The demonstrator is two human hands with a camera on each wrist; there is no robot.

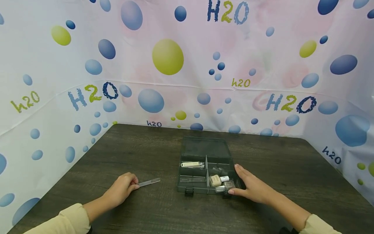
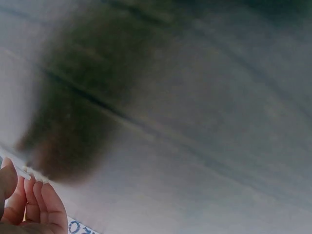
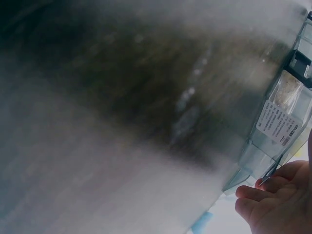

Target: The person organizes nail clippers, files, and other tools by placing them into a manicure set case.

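On the dark wood-look table stands a smoky see-through plastic organizer box [image 1: 193, 189], its lid [image 1: 205, 148] swung back behind it. A nail clipper [image 1: 192, 164] lies in the back left compartment. In the right part are a beige nail polish bottle [image 1: 215, 180] with a white cap and a clear bottle [image 1: 229, 184]. My left hand [image 1: 120, 188], left of the box, pinches a slim translucent flat stick [image 1: 149, 182] between thumb and fingers. My right hand [image 1: 253, 185] holds the box's front right corner, thumb by the front latch, fingers along the side wall.
Two dark latches, including the left latch [image 1: 189, 191], stick out from the box's front. A white printed sheet [image 1: 168, 58] with coloured bubbles rises behind the table [image 1: 140, 143] and along both sides. A label [image 3: 278, 123] shows on the box in the right wrist view.
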